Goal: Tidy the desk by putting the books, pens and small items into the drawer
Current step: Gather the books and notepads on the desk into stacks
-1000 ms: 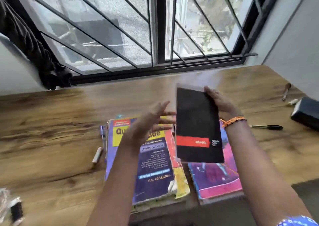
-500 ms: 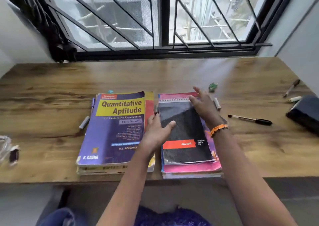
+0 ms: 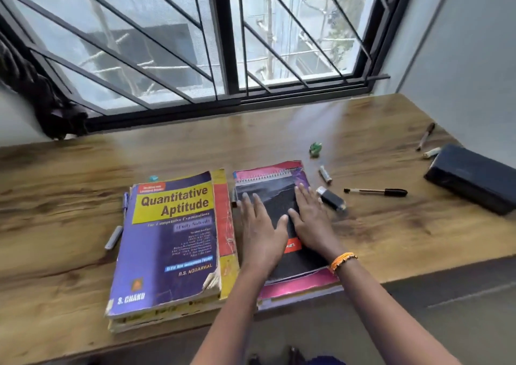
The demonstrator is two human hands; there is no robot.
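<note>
A black spiral notepad (image 3: 282, 200) lies on top of a pink book (image 3: 301, 283) near the desk's front edge. My left hand (image 3: 258, 230) and my right hand (image 3: 311, 222) both rest flat on the notepad, fingers spread, gripping nothing. To the left is a purple "Quantitative Aptitude" book (image 3: 170, 242) on a yellow-red book (image 3: 226, 225). A black pen (image 3: 375, 191), a small black-and-silver item (image 3: 331, 198), a grey cap (image 3: 325, 175) and a green object (image 3: 315, 149) lie right of the pink book. No drawer is in view.
A black case (image 3: 472, 177) sits at the right edge, with a pen (image 3: 425, 136) and a white cap (image 3: 431, 152) behind it. A grey marker (image 3: 113, 237) and a blue pen (image 3: 125, 200) lie left of the books. A barred window (image 3: 229, 35) runs behind the wooden desk (image 3: 55, 191).
The black notepad, held up in my right hand a second ago, now lies on the pink book. Both hands have come down flat on it.
</note>
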